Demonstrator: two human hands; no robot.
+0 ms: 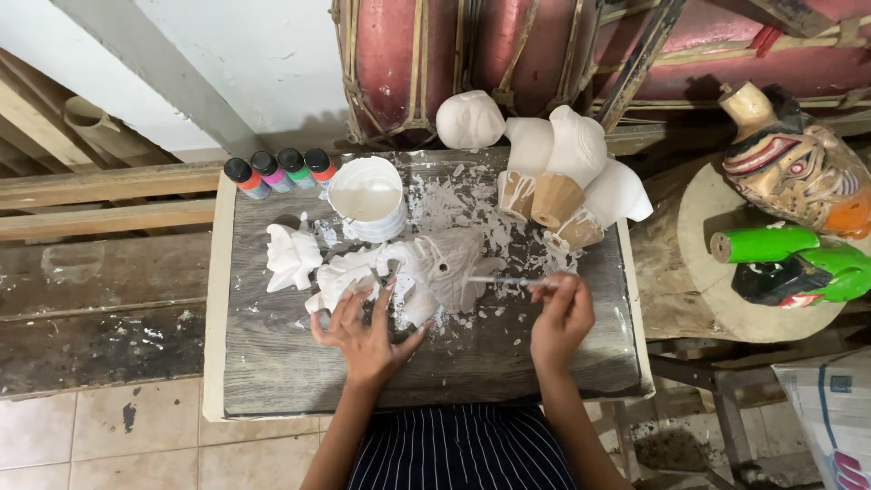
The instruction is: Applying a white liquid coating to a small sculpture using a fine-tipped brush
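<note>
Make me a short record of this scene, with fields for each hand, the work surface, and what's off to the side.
left hand: left hand rests on a white-coated carved piece, steadying it
right hand: right hand holds a thin brush, tip at the carving
surface: paint-spattered board
nearby: white paint cup; four small paint bottles; white-coated figure heads
side: painted mask; green painted piece

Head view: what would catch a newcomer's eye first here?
Likely the white carved mask at the middle of the paint-spattered table, steadied by the left hand while the right hand holds a brush to it. At right, a painted mask and green pieces stand out.
</note>
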